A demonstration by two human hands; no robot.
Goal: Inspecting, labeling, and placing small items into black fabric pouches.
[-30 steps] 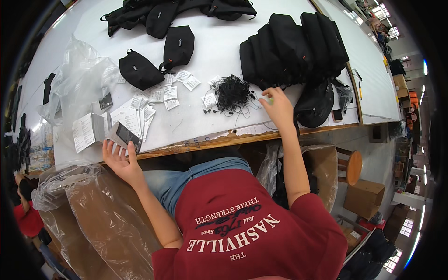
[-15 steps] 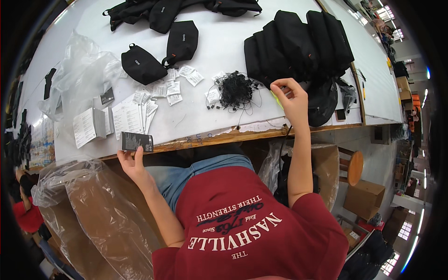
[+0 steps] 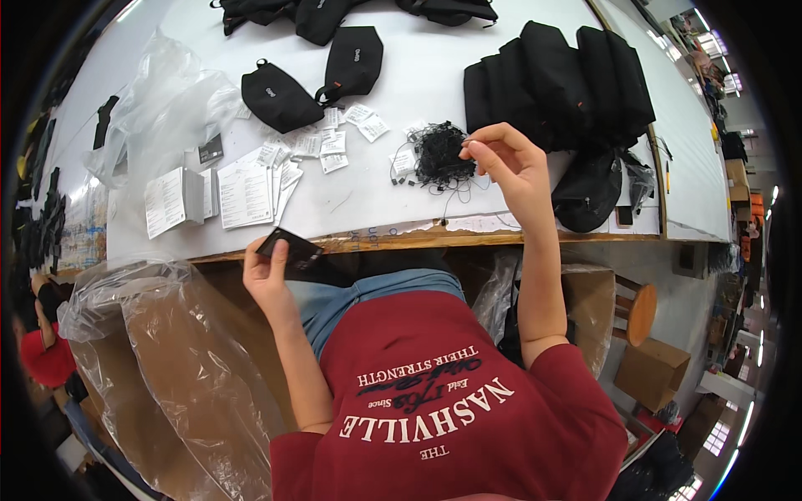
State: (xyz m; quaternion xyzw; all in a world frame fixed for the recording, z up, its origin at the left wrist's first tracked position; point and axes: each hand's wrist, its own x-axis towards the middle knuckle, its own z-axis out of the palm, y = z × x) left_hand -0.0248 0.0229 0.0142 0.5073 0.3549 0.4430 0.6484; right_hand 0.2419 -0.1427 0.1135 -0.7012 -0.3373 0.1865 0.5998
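My left hand (image 3: 269, 265) grips a black printed card, a hang tag (image 3: 289, 249), between thumb and fingers just off the table's front edge. The tag is tilted and shows a dark face. My right hand (image 3: 511, 163) reaches over the table, thumb and forefinger pinched at the right edge of a tangled heap of black tag strings (image 3: 443, 157). A dark bit of string shows at the fingertips. Left of the heap lie small white printed slips (image 3: 332, 152). Stacks of white printed cards (image 3: 173, 203) stand near my left hand.
Two black zip pouches (image 3: 281, 98) lie beyond the slips, with more black pouches (image 3: 324, 18) at the far edge. A row of black pouches (image 3: 551, 88) stands at the right. Clear plastic (image 3: 163, 100) covers the left side. Below the table are plastic-lined cartons (image 3: 188, 367) and a wooden stool (image 3: 642, 315).
My right hand has moved left to the string heap; the yellow-green sliver by its fingers no longer shows. My left hand has turned the tag and shifted slightly right. The view has shifted.
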